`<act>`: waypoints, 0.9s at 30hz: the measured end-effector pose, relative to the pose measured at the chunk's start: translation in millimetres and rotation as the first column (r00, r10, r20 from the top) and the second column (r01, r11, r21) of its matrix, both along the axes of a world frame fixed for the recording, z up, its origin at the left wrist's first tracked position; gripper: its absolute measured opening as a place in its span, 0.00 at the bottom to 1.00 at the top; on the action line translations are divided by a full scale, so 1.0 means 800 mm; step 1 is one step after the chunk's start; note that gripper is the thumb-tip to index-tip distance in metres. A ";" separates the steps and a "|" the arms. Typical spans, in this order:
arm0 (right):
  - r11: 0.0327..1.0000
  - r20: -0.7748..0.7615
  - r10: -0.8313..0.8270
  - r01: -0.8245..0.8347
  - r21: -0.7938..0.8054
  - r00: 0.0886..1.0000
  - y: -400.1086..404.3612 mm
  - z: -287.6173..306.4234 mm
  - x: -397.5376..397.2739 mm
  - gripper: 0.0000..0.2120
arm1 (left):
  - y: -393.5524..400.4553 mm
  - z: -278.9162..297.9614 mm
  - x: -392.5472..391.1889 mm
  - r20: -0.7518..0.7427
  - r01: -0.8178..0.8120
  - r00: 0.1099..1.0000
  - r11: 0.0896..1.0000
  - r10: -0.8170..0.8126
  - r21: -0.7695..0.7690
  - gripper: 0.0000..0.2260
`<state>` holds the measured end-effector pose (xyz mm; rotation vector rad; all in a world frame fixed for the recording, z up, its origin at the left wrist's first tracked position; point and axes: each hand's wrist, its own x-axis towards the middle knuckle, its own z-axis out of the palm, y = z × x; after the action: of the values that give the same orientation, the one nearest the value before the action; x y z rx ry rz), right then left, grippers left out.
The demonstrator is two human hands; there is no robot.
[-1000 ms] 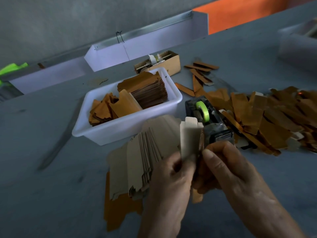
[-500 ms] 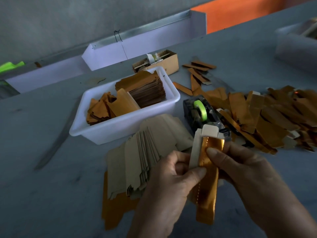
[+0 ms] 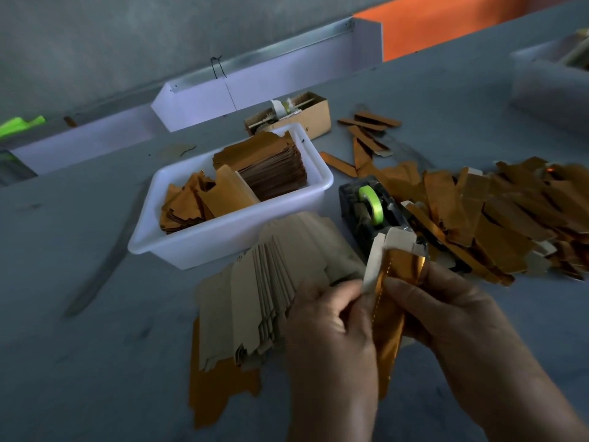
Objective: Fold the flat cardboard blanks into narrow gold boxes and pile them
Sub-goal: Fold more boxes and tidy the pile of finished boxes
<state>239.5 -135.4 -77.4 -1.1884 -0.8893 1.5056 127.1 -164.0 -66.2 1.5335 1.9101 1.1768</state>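
Observation:
I hold one gold blank [image 3: 390,311] upright between both hands, partly folded into a narrow shape, its plain flaps sticking up at the top. My left hand [image 3: 331,327] pinches its left edge with thumb and fingers. My right hand [image 3: 446,317] grips its right side. A fanned stack of flat blanks [image 3: 274,288], plain side up, lies on the table just left of my hands. A heap of folded gold boxes [image 3: 497,215] covers the table to the right.
A white tub [image 3: 229,234] with more gold pieces stands behind the stack. A black tape dispenser [image 3: 366,212] with green tape sits right of it. A small brown cardboard box [image 3: 306,114] and loose gold strips [image 3: 366,135] lie further back.
The blank has turned from its plain side to its gold side and has been folded narrower. Both hands have shifted slightly to the right with it.

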 end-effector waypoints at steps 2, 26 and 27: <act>1.000 0.001 -0.022 0.022 0.019 1.000 -0.001 0.001 -0.004 0.08 | -0.001 -0.001 0.010 -0.331 0.047 0.943 0.998 -0.034 0.029 0.17; 1.000 0.007 0.000 0.000 0.026 1.000 0.003 0.012 -0.001 0.12 | 0.009 0.015 -0.006 0.619 0.279 0.785 0.911 -0.033 -0.305 0.07; 0.999 0.024 0.029 -0.030 0.042 0.999 0.005 0.015 0.001 0.11 | 0.009 0.017 -0.005 0.640 0.282 0.768 0.916 -0.036 -0.286 0.06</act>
<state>240.1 -131.2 -65.4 -1.1688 -0.9533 1.4918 123.5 -156.6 -52.8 0.9171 1.4027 1.0046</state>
